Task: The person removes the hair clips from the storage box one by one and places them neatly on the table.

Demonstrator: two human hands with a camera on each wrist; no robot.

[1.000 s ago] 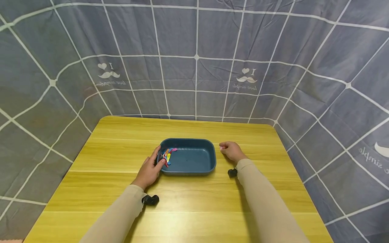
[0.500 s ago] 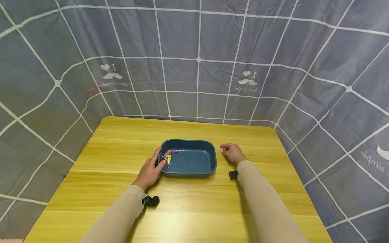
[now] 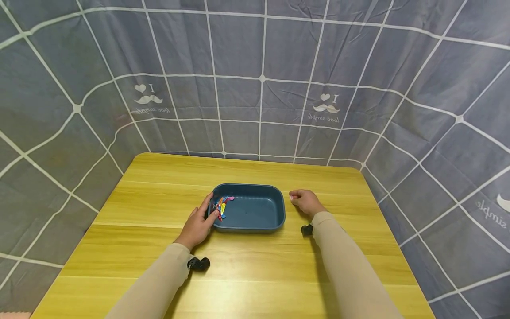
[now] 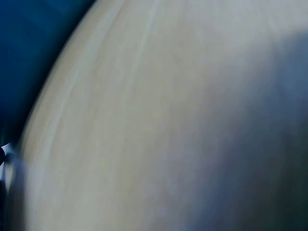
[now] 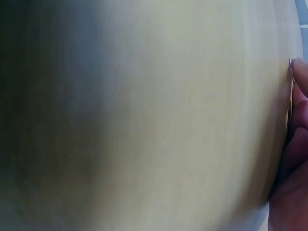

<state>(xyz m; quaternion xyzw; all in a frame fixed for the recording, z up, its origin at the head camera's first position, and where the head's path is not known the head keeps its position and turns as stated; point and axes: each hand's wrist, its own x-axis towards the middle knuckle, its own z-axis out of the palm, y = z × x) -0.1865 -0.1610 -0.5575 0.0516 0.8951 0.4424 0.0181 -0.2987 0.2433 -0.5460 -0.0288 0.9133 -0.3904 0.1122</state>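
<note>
A dark blue tray sits mid-table. Several colourful hair clips lie piled at its left end. My left hand grips the tray's left end, thumb over the rim beside the clips and fingers along the outer wall. My right hand rests on the table just right of the tray, fingers curled, pinching a small pink clip. The left wrist view is blurred and shows only table and a corner of the tray. In the right wrist view my fingertips show at the right edge.
The yellow wooden table is hemmed in on three sides by a grey grid-patterned cloth. Black wrist camera mounts stick out under both sleeves. Bare tabletop lies in front of the tray and behind it.
</note>
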